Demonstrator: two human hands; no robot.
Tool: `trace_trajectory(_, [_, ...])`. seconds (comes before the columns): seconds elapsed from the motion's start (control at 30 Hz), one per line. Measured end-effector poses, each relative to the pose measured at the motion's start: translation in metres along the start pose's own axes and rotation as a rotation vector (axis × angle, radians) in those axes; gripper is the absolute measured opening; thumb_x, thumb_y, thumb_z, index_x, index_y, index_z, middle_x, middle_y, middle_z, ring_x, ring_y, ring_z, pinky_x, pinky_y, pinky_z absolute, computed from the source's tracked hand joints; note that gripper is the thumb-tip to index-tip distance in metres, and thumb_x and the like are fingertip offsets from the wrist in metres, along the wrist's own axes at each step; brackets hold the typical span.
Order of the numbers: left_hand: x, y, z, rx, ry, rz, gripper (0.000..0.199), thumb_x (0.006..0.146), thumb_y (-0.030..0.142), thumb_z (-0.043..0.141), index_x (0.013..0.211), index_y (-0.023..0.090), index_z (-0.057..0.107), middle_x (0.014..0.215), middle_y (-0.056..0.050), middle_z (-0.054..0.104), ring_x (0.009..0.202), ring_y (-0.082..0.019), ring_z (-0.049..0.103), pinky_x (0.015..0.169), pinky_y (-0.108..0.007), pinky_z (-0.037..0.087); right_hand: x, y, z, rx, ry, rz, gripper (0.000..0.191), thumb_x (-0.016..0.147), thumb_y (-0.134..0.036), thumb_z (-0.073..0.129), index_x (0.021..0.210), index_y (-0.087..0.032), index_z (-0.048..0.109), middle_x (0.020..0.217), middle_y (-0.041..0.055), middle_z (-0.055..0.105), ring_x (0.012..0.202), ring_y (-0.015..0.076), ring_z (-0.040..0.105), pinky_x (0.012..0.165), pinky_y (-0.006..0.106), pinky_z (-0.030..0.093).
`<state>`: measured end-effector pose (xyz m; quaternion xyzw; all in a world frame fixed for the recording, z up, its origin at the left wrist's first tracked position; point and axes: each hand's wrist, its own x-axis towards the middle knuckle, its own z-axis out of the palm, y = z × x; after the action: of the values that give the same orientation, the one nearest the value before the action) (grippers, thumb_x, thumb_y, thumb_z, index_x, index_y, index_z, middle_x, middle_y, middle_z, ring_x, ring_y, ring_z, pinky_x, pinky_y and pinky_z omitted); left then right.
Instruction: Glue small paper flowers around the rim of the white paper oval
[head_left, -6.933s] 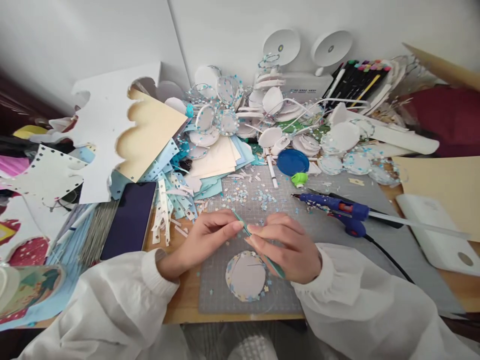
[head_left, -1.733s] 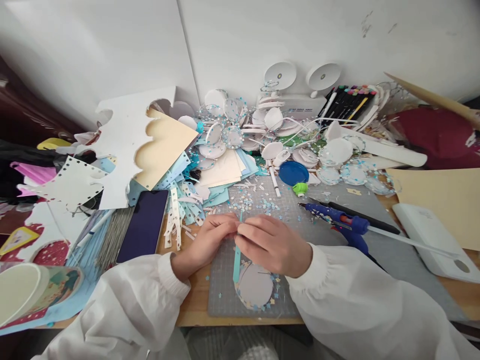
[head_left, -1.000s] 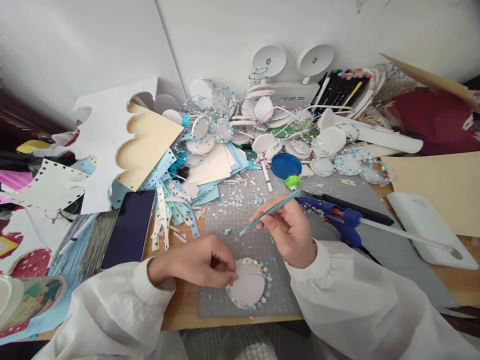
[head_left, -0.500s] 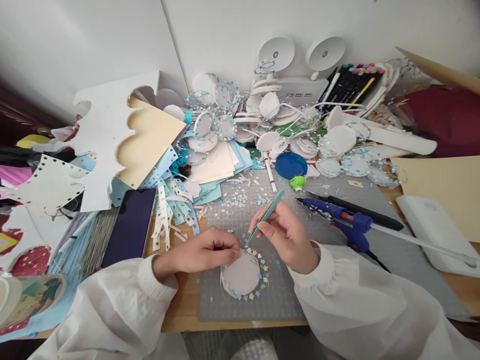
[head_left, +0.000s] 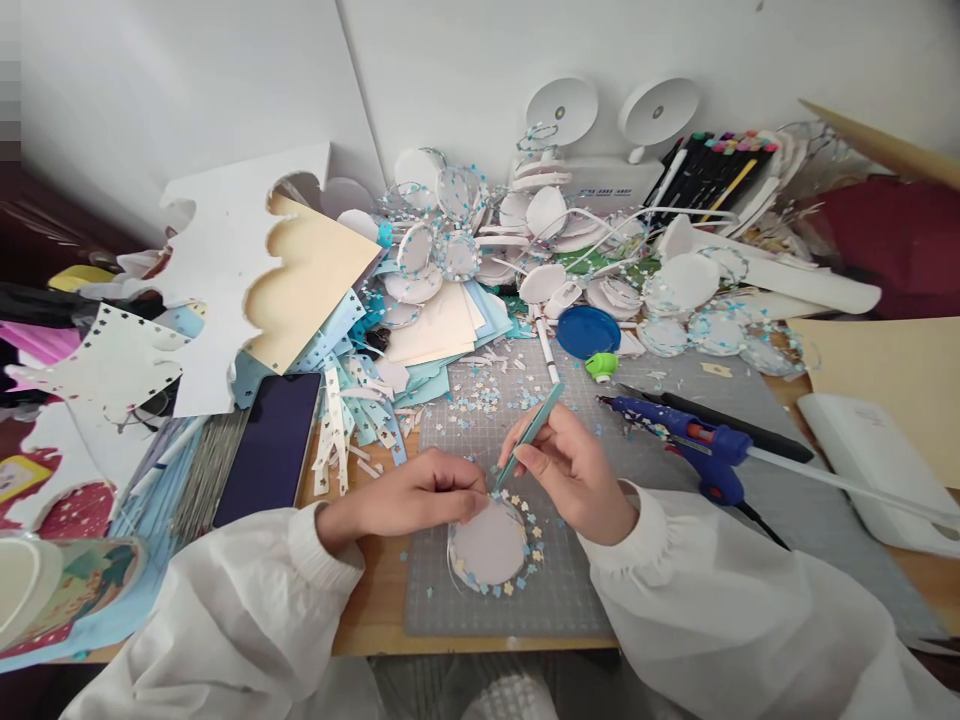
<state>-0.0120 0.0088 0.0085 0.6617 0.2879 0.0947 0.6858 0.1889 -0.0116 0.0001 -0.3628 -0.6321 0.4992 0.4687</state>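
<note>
A white round disc lies on the grey cutting mat, ringed by a wire hoop with small blue, cream and white star or flower pieces. At its upper left edge my left hand pinches the hoop's rim, fingers curled in. My right hand grips teal tweezers like a pen. The tweezers' tips point down at the top of the hoop, close beside my left fingertips. Whether a small piece sits between the tips cannot be made out.
Loose star pieces lie scattered beyond my hands. On the right rest a blue glue gun and a white box. A phone and paper strips are on the left. Decorated discs pile up at the back.
The view has shifted slightly, so everything sits a little further right. Both hands stay at the hoop's top edge, and the tweezers' tips remain beside the left fingertips.
</note>
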Motion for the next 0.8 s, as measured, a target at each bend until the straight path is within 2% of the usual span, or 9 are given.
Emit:
trace_trajectory(0.33, [0.0007,0.0005,-0.0004,-0.018,-0.018,-0.022,0.031,0.087,0.032,0.049,0.062,0.014,0.046,0.059,0.004,0.039,0.055,-0.008,0.035,0.052,-0.022,0.027,-0.0002,0.0027,-0.0013,0.052,-0.012,-0.007,0.014,0.092,-0.033,0.052,0.088,-0.020,0.050,0.078,0.0045,0.063,0.064,0.0133,0.056,0.059,0.028,0.050])
trace_trajectory(0.8, [0.0014,-0.0028,-0.0016,-0.032,-0.024,0.001,0.032,0.088,0.034,0.049,0.063,0.013,0.046,0.060,0.004,0.040,0.056,-0.008,0.035,0.052,-0.021,0.027,-0.0001,0.0046,-0.0026,0.113,-0.034,0.094,0.021,0.090,-0.042,0.054,0.087,-0.022,0.048,0.079,0.0039,0.062,0.067,0.0144,0.056,0.062,0.029,0.050])
